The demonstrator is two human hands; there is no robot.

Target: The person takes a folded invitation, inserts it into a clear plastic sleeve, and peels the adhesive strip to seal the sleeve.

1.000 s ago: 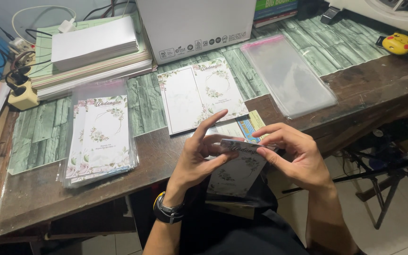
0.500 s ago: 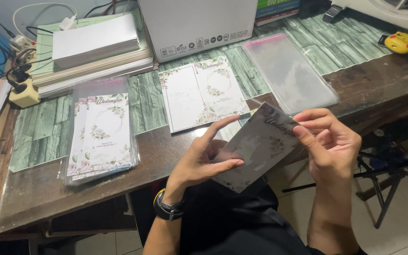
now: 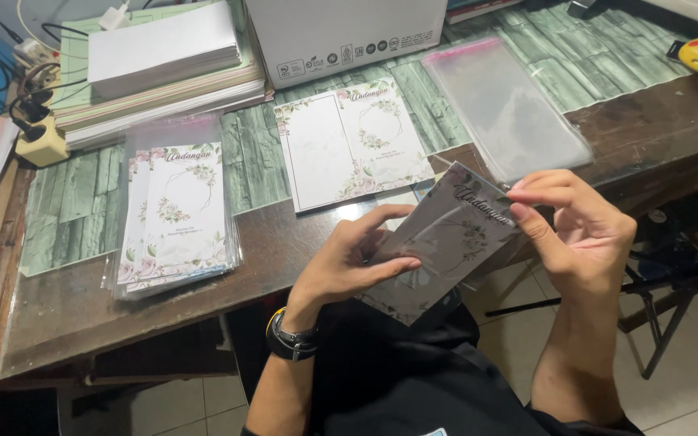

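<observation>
Above the lap, both hands [image 3: 365, 262] pinch a tilted card [image 3: 446, 238].

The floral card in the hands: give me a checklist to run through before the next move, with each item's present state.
1. Floral card held by both hands: ok. The left hand grips its lower left edge, the right hand its upper right corner.
2. Card clear of the table: ok, it is held in front of the edge.
3. Card fully inside a clear sleeve: cannot tell; the glare hides any sleeve edges.
4. Empty clear sleeves on hand: ok, they lie flat on the table beyond the right hand.
5. Stack of sleeved cards: ok, it lies flat to the left.
6. Open card on the table: ok, nothing lies on it.
</observation>
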